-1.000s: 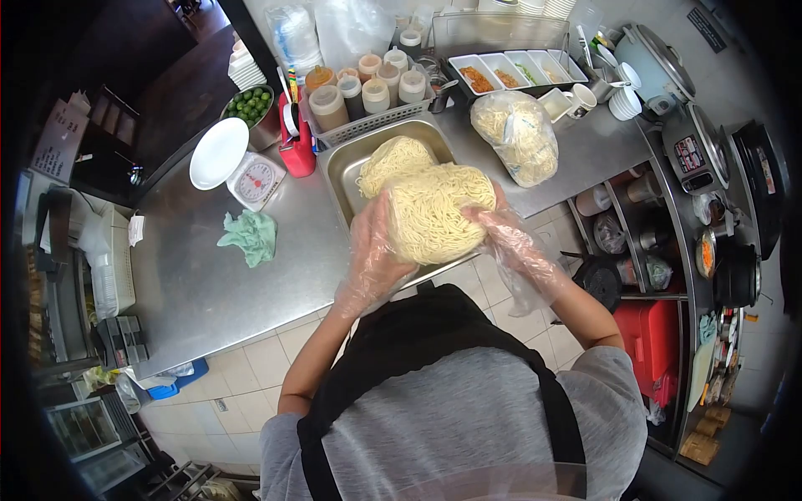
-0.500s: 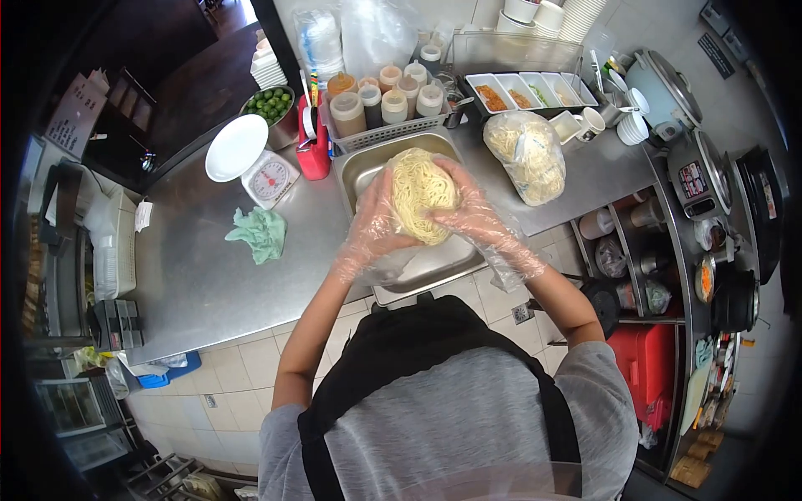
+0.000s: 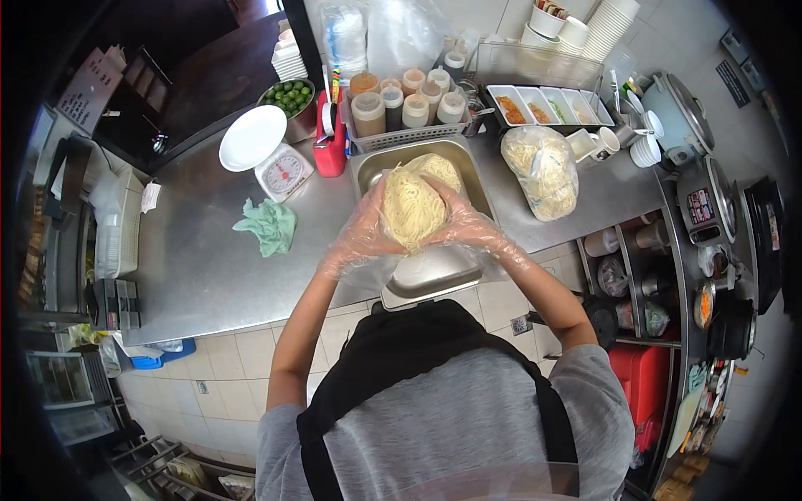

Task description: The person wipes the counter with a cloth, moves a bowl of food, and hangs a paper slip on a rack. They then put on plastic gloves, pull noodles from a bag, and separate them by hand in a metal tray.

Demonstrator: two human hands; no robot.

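Observation:
A bundle of pale yellow noodles (image 3: 413,210) is held between my two hands above a rectangular steel tray (image 3: 430,280). My left hand (image 3: 364,232), in a clear plastic glove, curves around its left side. On the right side, my right hand (image 3: 464,221), gloved the same way, presses against the bundle with its fingers partly behind it. Another clump of noodles (image 3: 443,169) shows just beyond, at the far part of the tray; its lower portion is hidden by the held bundle.
A plastic bag of noodles (image 3: 543,179) lies right of the tray. Behind stand a basket of sauce bottles (image 3: 409,134) and a topping box (image 3: 543,107). To the left are a kitchen scale (image 3: 284,174) with a white plate (image 3: 253,138), a green cloth (image 3: 269,225) and a bowl of limes (image 3: 290,100).
Both hands with the noodle bundle have come slightly lower and nearer my body. The second clump behind now shows clearly. The whole view has shifted a little.

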